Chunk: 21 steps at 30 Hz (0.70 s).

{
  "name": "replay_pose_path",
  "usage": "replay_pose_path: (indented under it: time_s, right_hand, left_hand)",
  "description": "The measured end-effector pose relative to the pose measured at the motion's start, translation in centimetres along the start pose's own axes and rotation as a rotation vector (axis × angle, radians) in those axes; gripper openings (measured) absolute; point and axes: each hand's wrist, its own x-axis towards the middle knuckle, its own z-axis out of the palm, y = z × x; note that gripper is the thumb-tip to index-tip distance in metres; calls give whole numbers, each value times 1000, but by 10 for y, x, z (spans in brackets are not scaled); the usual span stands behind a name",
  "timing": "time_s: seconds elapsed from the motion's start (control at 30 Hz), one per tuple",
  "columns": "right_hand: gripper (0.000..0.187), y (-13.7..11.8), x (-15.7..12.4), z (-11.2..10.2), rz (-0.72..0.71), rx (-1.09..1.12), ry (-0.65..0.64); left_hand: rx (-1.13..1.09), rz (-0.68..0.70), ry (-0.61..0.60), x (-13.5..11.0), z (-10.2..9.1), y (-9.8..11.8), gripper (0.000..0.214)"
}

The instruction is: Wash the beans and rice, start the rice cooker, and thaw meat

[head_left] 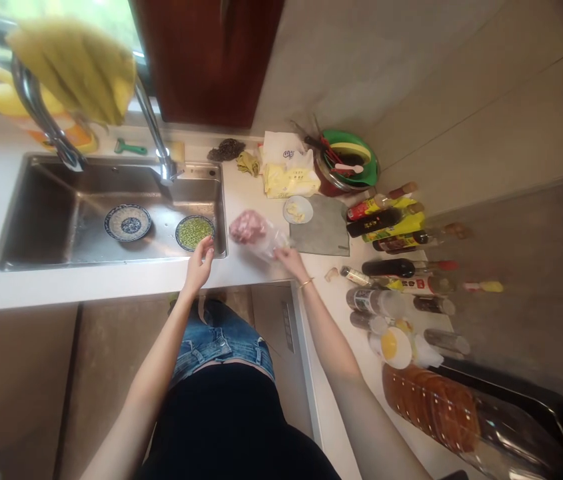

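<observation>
My left hand (200,262) reaches toward the sink's front rim, its fingers curled just below a bowl of green beans (194,232) that sits in the steel sink (41,220). My right hand (286,257) pinches the edge of a clear plastic bag of pink raw meat (250,227) that lies on the white counter (241,193) right of the sink. A blue patterned empty bowl (128,222) stands in the sink to the left of the beans.
A small dish of sliced garlic (298,209) rests by a grey cutting board (325,227). Several sauce bottles (391,223) and jars line the counter's right side. A tap (161,150) arches over the sink. Yellow gloves (76,67) hang at the top left.
</observation>
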Motion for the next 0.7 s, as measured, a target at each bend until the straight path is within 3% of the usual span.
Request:
replay_pose_path:
  time_s: [0.07, 0.13, 0.27, 0.33, 0.43, 0.53, 0.63, 0.7]
  right_hand:
    - [43, 18, -2, 22, 65, -90, -17]
    - [43, 25, -4, 25, 68, -106, -3]
    - [35, 13, 1, -4, -3, -93, 43]
    - [29, -7, 7, -23, -146, -103, 3]
    - [29, -58, 15, -55, -479, -266, -43]
    - [28, -118, 16, -94, -752, -510, 102]
    - [25, -157, 9, -117, -896, -799, 179]
    - [25, -157, 2, -105, -861, -983, 132]
  left_hand:
    - [38, -56, 1, -6, -4, -10, 43]
    - [55, -96, -13, -10, -5, -15, 41]
    - [90, -138, -67, -12, -1, -16, 38]
    - [106, -139, -99, -11, 2, -12, 38]
    - [104, -114, -126, -9, 5, -8, 39]
    - [90, -87, -121, -7, 3, -6, 38]
    - [83, -89, -90, -8, -1, -8, 37]
    - [79, -108, -80, -9, -3, -10, 37]
